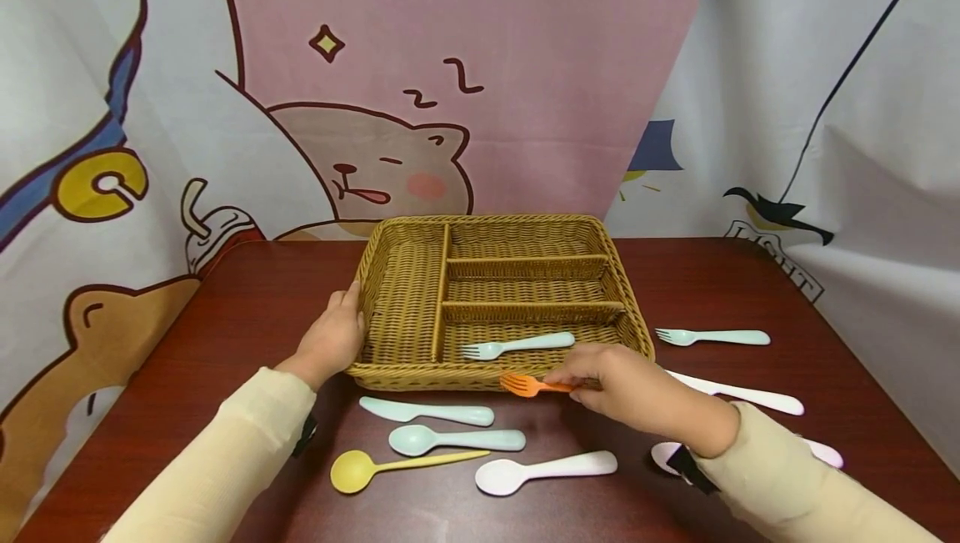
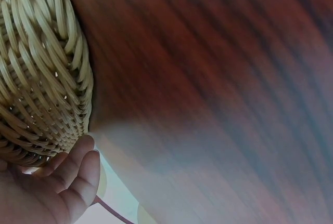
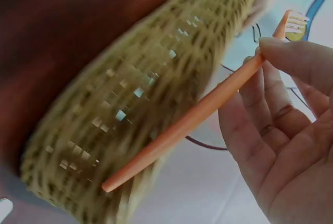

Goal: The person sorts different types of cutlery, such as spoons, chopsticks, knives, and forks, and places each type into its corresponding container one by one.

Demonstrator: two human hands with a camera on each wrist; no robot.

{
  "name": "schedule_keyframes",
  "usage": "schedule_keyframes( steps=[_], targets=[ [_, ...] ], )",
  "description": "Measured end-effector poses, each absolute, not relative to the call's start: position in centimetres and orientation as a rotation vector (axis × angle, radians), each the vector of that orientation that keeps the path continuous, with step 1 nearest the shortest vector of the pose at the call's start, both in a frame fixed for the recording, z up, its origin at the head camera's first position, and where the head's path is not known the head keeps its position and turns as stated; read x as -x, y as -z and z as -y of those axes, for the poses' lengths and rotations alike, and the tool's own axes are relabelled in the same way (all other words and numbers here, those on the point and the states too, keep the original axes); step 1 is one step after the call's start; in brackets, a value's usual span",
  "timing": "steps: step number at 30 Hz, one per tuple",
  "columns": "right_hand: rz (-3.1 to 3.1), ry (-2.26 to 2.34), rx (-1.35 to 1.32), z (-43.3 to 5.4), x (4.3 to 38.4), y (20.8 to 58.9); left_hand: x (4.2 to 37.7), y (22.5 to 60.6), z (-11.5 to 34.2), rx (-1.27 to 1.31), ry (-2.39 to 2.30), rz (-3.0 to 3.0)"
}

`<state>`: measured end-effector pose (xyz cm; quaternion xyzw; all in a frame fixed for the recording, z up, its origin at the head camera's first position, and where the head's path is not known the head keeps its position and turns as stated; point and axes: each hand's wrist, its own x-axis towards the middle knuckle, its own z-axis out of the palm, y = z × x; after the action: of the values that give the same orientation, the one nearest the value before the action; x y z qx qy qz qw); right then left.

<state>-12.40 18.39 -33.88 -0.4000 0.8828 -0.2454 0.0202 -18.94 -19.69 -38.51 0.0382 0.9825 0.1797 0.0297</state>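
An orange fork (image 1: 523, 384) is pinched by my right hand (image 1: 626, 384), over the front rim of the wicker basket (image 1: 480, 376). Its tines point left in the head view; the right wrist view shows thumb and fingers on the fork's handle (image 3: 192, 120). A pale mint fork (image 1: 517, 345) lies in the basket's front right compartment. At the basket's left side rests my left hand (image 1: 333, 336). The left wrist view shows that hand's fingers (image 2: 86, 177) extended along the woven outer wall (image 2: 39, 73).
In front of the basket lie a mint knife (image 1: 427, 412), a mint spoon (image 1: 480, 440), a yellow spoon (image 1: 352, 472) and a whitish spoon (image 1: 540, 470). Rightward are another mint fork (image 1: 720, 337), a white utensil (image 1: 757, 397) and a pale spoon (image 1: 825, 452), both partly behind my arm. A printed curtain (image 1: 525, 67) hangs behind.
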Motion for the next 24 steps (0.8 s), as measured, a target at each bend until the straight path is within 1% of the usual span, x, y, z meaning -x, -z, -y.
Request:
schedule_keyframes(
  steps=[9,15,24],
  targets=[
    [-2.777,0.806,1.183,-18.1,14.6,32.1,18.8,38.5,19.7,-0.126,-0.585,-3.038],
    [-2.750,0.786,1.076,-17.7,16.2,31.5,18.9,38.5,19.7,-0.126,-0.601,-3.041],
    [-2.683,0.764,1.035,-16.6,18.9,30.7,18.9,38.4,19.6,-0.108,-0.588,-3.031]
  ],
)
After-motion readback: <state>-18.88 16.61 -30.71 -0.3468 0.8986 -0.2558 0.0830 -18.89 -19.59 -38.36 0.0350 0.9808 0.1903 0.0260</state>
